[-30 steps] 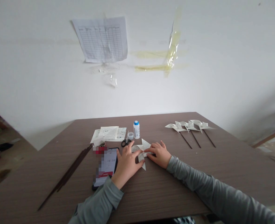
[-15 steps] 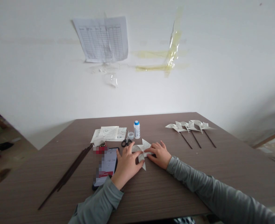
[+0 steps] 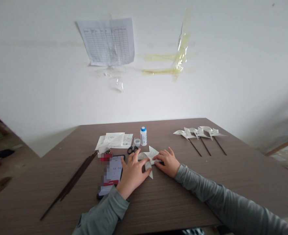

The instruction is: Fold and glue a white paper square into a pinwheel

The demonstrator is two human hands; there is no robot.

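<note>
Thin dark sticks [image 3: 71, 184] lie in a loose bundle on the wood-grain table [image 3: 246, 163]; next comes a phone [image 3: 112, 171], its screen lit, and beyond it printed papers [image 3: 113, 139] and black-handled scissors [image 3: 132, 149]; a small clear cup [image 3: 137, 142] stands beside a white bottle with a blue cap [image 3: 143, 136], its contents hidden; the left hand [image 3: 132, 174] presses spread fingers onto a folded paper pinwheel [image 3: 148, 156] lying flat on the table; this looks light, soft and easily creased, best held lightly at its folded centre; the right hand [image 3: 165, 162] presses its other side, neither hand visibly clamped; three paper pinwheels on dark sticks [image 3: 199, 133] lie to the right.
</note>
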